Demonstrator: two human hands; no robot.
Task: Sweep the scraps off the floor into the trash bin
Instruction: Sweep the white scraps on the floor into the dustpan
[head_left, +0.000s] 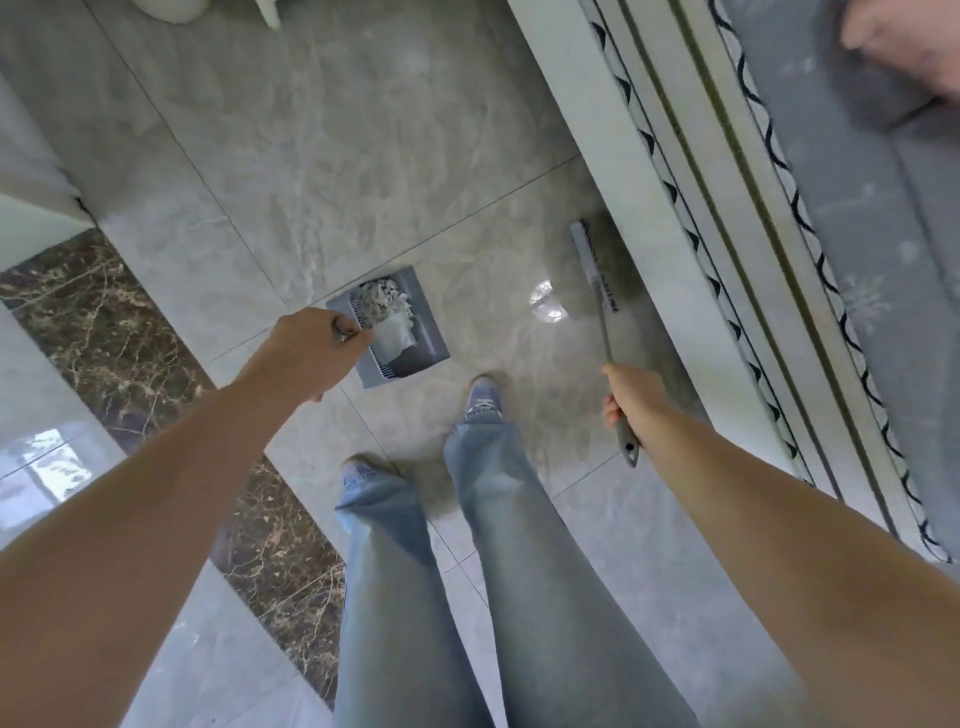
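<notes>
Our left hand (311, 343) grips the dustpan (395, 327) handle, itself hidden; scraps (387, 306) lie inside. Right hand (631, 400) wraps the broom (597, 280) handle; bristles blur under the bed (649, 171) edge.

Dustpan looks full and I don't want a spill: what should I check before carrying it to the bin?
1. Left hand grips the dustpan handle: ok.
2. Scraps sit inside the pan: ok.
3. Right hand holds the broom: ok.
4. Floor free of stray scraps: ok where visible.
5. Trash bin located: cannot tell, none in view.
6. Pan held level: cannot tell.
</notes>
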